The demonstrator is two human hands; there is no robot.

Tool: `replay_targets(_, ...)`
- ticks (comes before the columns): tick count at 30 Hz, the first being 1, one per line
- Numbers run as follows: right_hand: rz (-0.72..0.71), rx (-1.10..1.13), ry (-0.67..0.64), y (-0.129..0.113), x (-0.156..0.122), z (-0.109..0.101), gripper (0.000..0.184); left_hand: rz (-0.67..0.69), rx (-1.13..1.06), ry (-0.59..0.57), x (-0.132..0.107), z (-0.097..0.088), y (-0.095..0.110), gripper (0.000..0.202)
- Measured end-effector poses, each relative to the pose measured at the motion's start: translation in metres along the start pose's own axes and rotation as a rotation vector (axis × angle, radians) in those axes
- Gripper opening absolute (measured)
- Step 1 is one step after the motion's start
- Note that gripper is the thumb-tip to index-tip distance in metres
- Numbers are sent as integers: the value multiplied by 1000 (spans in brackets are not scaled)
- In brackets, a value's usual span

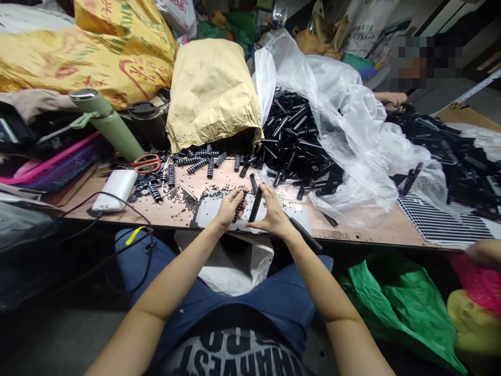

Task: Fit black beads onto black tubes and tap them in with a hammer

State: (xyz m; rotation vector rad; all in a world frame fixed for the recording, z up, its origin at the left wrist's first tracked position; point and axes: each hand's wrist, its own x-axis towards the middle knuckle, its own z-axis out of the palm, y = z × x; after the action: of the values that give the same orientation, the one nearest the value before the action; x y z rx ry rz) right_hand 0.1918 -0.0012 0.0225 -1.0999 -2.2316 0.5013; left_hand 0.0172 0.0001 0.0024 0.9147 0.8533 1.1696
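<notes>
Holding a beaded black piece (239,210), the left hand (228,210) has its fingers curled and thumb pinched in around it, just above the near edge of the counter (360,222). Right hand (273,211) grips a plain black strip (255,204) lengthwise: thumb at the lower end, fingertips near the upper end. Strip is tilted and sits just beside the beaded piece, a narrow gap between them.

Beneath both hands: a pale tray (209,206) with small black beads (183,204) scattered on it and to its left. A dark rod (303,232) lies under the right wrist, reaching past the counter edge.

Behind the hands: a loose row of beaded rollers (210,168) in front of a yellow paper sack (215,91). To the right of the sack, a heap of black parts (291,133) spills from a clear plastic bag (344,117).

Left side: scissors (147,163) with reddish handles, a white box (115,190) with a dark cable, a green flask (111,128) leaning, and a dark lidded cup (147,125) near it.

Far right: black-and-white patterned sheets (434,219) near the counter edge; a second black heap (446,151) behind them; a co-worker's hand (394,99) beyond the plastic.
</notes>
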Motion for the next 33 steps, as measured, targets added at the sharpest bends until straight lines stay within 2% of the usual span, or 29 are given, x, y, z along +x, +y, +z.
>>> replay_targets(3,32,54,19,-1,-11,6,117,82,249,62,3,-5,-8,47)
replay_targets(6,76,41,11,2,-24,13,115,259,785,135,2,-14,-24,41)
replay_targets(9,148,14,-38,10,-41,19,116,345,1283,179,-12,-27,-44,42)
replay_targets(11,196,8,-57,16,-53,21,117,360,1394,200,-28,-36,-52,40)
replay_targets(13,232,7,-55,22,-62,22,117,414,1306,218,-43,-44,-51,34)
replay_targets(15,251,10,-43,24,-67,22,117,481,1119,250,-49,-47,-43,27)
replay_targets(18,247,24,-25,21,-67,22,116,507,875,298,-38,-41,-29,24)
replay_targets(22,218,82,-10,12,-62,22,121,337,447,265,-11,-21,-25,33)
replay_targets(24,196,123,-1,8,-60,21,122,205,187,237,-5,-11,-24,42)
replay_targets(26,155,167,18,4,-59,18,121,92,24,205,-7,-3,-20,49)
replay_targets(29,60,224,56,-4,-52,13,119,-35,-56,159,-15,4,-10,56)
replay_targets(33,-65,250,4,-18,-35,10,122,-115,-104,179,-21,11,-1,52)
